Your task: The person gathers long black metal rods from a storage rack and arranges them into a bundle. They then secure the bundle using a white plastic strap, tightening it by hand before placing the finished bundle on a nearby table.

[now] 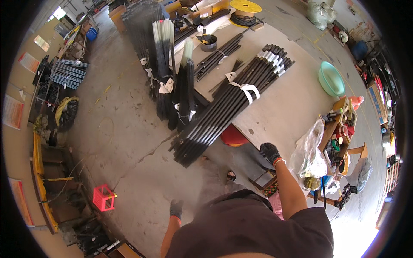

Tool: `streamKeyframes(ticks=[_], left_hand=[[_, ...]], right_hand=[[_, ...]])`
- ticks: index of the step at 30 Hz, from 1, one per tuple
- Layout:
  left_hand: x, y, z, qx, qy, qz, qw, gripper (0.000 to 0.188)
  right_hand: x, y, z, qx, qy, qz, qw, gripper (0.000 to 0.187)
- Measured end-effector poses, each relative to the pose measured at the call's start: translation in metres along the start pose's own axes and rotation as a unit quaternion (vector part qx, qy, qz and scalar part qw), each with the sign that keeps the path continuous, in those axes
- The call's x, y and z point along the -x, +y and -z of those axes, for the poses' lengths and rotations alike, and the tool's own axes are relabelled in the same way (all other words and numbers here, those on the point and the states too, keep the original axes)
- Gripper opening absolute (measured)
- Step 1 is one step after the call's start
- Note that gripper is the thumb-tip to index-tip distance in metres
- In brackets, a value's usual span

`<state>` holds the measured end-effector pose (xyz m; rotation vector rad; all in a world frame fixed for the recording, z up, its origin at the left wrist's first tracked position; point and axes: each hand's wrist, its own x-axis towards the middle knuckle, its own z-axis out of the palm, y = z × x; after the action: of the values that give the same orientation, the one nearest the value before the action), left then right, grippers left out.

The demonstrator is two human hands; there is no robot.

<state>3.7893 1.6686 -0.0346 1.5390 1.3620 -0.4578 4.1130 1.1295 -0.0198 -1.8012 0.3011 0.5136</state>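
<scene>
My left hand (175, 209), in a dark glove with an orange cuff, hangs low by my side over the floor. Nothing shows in it, and its fingers look loosely apart. My right hand (269, 153), gloved the same way, rests at the near edge of the table (279, 116) and holds nothing I can see. Left of it, a bundle of black rods (223, 107) lies aslant on the tabletop, tied with a white strip. The bundle's near ends jut past the edge, and silvery-white bands mark its far end.
Upright bundles of thin black rods (161, 64) stand at the table's left side. Farther back lie a smaller rod bundle (219, 56) and a yellow spool (245, 6). A green basin (331, 79) and plastic bag (310, 150) are rightward; a red stool (103, 198) stands left.
</scene>
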Motion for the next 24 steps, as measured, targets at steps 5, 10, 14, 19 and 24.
streamKeyframes(ticks=[5,10,14,19,24], left_hand=[[-0.027,0.065,0.015,-0.07,-0.009,0.009,0.997,0.052],[-0.037,0.142,0.039,0.006,0.029,0.003,1.0,0.059],[-0.043,0.208,0.027,0.091,0.039,-0.096,0.99,0.056],[-0.045,0.199,0.001,0.155,0.014,-0.232,0.96,0.042],[0.05,0.237,-0.048,-0.08,0.128,-0.039,0.988,0.041]], right_hand=[[-0.054,-0.135,-0.034,-0.072,0.052,-0.024,0.996,0.02],[-0.143,-0.19,-0.057,0.21,0.162,0.126,0.956,0.034],[-0.192,-0.234,-0.053,0.312,0.238,0.204,0.897,0.035],[-0.237,-0.272,-0.047,0.438,0.157,0.14,0.874,0.037],[-0.277,-0.253,-0.044,0.589,0.078,0.097,0.798,0.034]])
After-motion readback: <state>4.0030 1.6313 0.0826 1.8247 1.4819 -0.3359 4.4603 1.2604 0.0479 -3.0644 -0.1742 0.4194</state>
